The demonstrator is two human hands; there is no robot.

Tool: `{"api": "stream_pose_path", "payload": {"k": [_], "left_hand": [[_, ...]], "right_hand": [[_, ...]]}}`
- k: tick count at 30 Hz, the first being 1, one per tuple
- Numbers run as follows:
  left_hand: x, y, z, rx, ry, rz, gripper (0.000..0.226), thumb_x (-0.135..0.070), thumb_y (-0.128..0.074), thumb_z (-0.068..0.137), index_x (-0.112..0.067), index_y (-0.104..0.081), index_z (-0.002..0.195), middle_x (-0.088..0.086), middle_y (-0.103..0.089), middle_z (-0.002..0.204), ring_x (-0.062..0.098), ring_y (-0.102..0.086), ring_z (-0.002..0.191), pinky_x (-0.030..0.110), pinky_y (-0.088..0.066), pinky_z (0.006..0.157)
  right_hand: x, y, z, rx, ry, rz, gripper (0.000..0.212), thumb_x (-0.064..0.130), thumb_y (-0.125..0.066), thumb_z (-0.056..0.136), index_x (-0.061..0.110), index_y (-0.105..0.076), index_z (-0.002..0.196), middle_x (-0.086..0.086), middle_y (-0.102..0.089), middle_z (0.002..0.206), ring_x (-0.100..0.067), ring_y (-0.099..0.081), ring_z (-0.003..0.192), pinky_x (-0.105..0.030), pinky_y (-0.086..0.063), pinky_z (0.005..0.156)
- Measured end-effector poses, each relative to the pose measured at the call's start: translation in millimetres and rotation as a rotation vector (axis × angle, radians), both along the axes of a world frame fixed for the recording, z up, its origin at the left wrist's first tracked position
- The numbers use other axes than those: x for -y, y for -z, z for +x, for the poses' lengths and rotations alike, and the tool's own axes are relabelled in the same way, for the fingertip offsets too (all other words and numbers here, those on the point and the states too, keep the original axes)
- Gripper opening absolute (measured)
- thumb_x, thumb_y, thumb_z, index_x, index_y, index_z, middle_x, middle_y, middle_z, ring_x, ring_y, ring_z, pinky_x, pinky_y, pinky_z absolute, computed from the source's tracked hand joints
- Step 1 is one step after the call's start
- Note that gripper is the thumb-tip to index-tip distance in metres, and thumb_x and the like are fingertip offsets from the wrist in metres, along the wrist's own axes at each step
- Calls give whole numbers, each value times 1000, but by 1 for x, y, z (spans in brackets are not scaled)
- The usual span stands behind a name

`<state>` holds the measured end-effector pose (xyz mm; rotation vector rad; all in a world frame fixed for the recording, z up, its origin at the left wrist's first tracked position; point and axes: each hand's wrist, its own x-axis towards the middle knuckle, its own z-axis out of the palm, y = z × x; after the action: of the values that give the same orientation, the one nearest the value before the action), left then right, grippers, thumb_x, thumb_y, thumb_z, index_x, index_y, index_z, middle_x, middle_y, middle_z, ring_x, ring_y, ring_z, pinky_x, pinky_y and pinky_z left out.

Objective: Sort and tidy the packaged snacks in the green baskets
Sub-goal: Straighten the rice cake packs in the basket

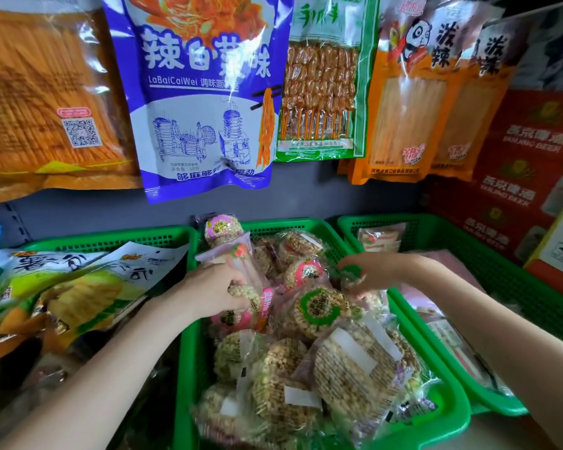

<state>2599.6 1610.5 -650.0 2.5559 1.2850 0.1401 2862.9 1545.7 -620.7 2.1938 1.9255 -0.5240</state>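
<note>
Puffed-grain cakes [348, 368] filled the middle green basket [189, 349], where the left hand [215, 287] gripped a pink-labelled pack [241, 271] and the right hand [368, 271] pinched a green-labelled pack [351, 277], probably to group by label colour.

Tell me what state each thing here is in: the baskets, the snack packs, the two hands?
Middle green basket: heaped with round puffed-grain snack packs lying at all angles.
Left green basket: holds large chip bags lying flat.
Right green basket: holds flat pink packs.
Left hand: gripping a pink-labelled pack, tilted up.
Right hand: fingers curled on a small green-labelled pack.
Hanging bags: sealed, hung on the wall.
</note>
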Motion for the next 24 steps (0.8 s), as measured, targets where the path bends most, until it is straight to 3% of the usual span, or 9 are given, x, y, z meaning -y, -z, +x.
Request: {"api": "stream_pose_path", "payload": {"k": [3,6,9,12,14,15,18,20,24], "left_hand": [[0,1,0,-6,2,5,30,-39,-65,83,-23,-63,109,-17,-38,74,0,-35,62,22,-25,50],[0,2,-5,24,-5,-20,34,-40,-66,83,-24,-62,112,-14,-49,91,3,-46,77,22,-33,60],[-3,3,-11,73,-39,-51,42,-40,-66,82,-23,-60,120,-7,-54,123,9,-51,105,21,-36,78],[-3,4,-13,72,-47,-67,45,-40,-65,83,-23,-58,124,-5,-54,127,8,-49,102,20,-35,78],[-1,3,-12,66,-47,-60,44,-40,-65,83,-23,-58,123,-5,-56,125,9,-50,101,23,-38,81],[-2,3,-13,69,-52,-57,44,-40,-65,83,-24,-58,123,-5,-56,123,9,-50,100,24,-38,81],[-5,5,-17,122,-74,-60,42,-40,-65,83,-25,-59,123,-9,-57,117,7,-50,97,23,-38,80],[-8,10,-20,134,-58,-57,40,-40,-64,84,-25,-62,121,-9,-59,116,10,-54,98,26,-42,84],[-11,15,-14,291,-15,-46,35,-43,-52,91,-23,-66,116,-12,-49,130,8,-50,116,27,-38,100]], "right_hand": [[3,-2,1,11,14,27,51,27,-68,82,23,-49,129,-1,-46,135,-20,-52,111,-30,-45,90],[-1,-21,9,-46,103,406,36,19,-68,80,19,-60,115,-7,-60,115,-18,-54,93,-25,-42,75],[-25,-35,15,-452,327,802,39,15,-71,78,13,-57,114,-9,-60,96,-19,-54,71,-25,-42,56],[-46,-9,-4,-947,459,749,50,11,-71,80,6,-45,123,-19,-57,113,-17,-58,66,-21,-52,45],[-54,11,-14,-1182,552,619,57,9,-66,84,5,-35,132,-18,-50,123,-19,-61,72,-23,-57,60],[-55,17,-15,-1161,564,579,53,9,-65,86,4,-37,131,-16,-51,121,-19,-61,76,-24,-57,66],[-46,18,-10,-572,400,343,23,14,-61,89,-2,-61,106,-10,-63,86,-16,-58,67,-19,-52,59],[-39,22,-13,-309,258,155,26,24,-59,90,-1,-65,90,-7,-65,78,-14,-55,62,-22,-52,66],[-34,32,-26,-241,196,169,29,32,-60,89,8,-55,72,3,-50,65,-5,-43,51,-11,-36,43]]}}
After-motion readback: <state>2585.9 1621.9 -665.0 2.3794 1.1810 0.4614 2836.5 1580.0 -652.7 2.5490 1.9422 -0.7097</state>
